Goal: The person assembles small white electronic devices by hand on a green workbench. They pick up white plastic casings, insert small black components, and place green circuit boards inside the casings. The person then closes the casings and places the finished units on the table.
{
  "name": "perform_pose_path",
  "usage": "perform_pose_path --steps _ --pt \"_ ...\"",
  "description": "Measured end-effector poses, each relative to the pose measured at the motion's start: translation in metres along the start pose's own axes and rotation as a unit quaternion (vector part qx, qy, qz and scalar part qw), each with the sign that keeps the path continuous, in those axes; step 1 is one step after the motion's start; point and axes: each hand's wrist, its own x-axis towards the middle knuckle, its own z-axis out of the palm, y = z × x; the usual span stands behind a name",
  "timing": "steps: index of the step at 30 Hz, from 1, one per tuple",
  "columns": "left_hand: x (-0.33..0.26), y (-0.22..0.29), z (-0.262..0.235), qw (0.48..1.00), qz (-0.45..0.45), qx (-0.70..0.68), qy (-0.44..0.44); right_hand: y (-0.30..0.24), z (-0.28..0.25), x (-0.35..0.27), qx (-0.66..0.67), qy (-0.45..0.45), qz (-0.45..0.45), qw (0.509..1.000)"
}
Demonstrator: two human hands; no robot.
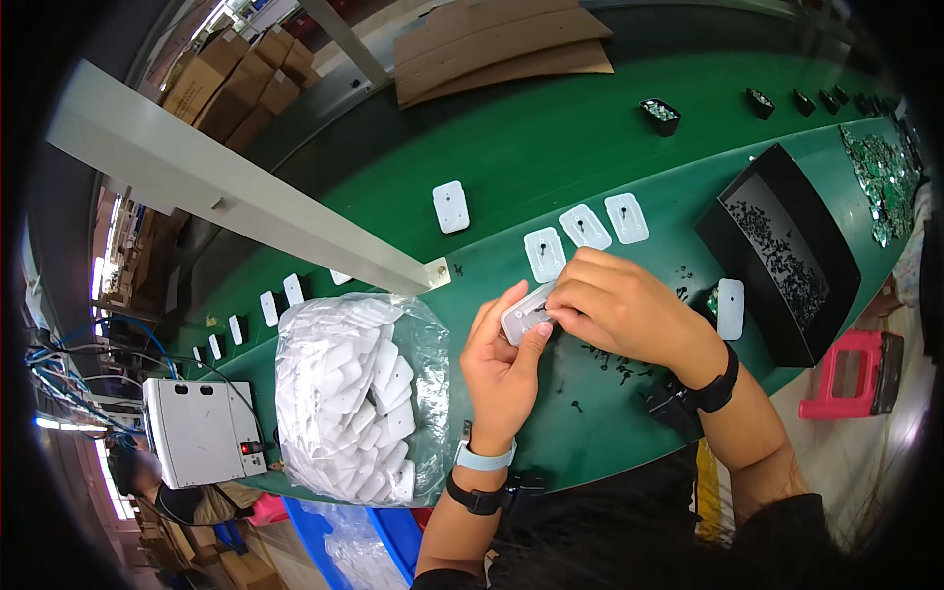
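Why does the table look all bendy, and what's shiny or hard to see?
In the head view, the fisheye lens bends the green table and leaves black corners; in the head view, white glints streak the clear plastic bag; in the head view, the left hand partly hides the white cover.

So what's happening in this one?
A person at a green work surface holds a pale plastic cover in the left hand. The right hand has its fingertips at the cover; whether they pinch a small part is hidden. Just beyond the hands lie three similar open covers. Small black parts are scattered by the right forearm, with more in a black bin to the right. On the left, a clear bag is heaped with white covers.
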Motion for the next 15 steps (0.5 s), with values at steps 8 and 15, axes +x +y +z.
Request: perform_pose_path --steps 8,15 --pt "-0.001 -0.001 0.002 1.0 -0.001 0.001 0.015 0.001 0.005 0.0 -0.012 0.003 0.0 1.0" --pt "-0.003 -0.001 0.003 0.999 0.002 0.02 0.039 -0.013 0.008 0.004 0.044 0.056 0.115 0.991"
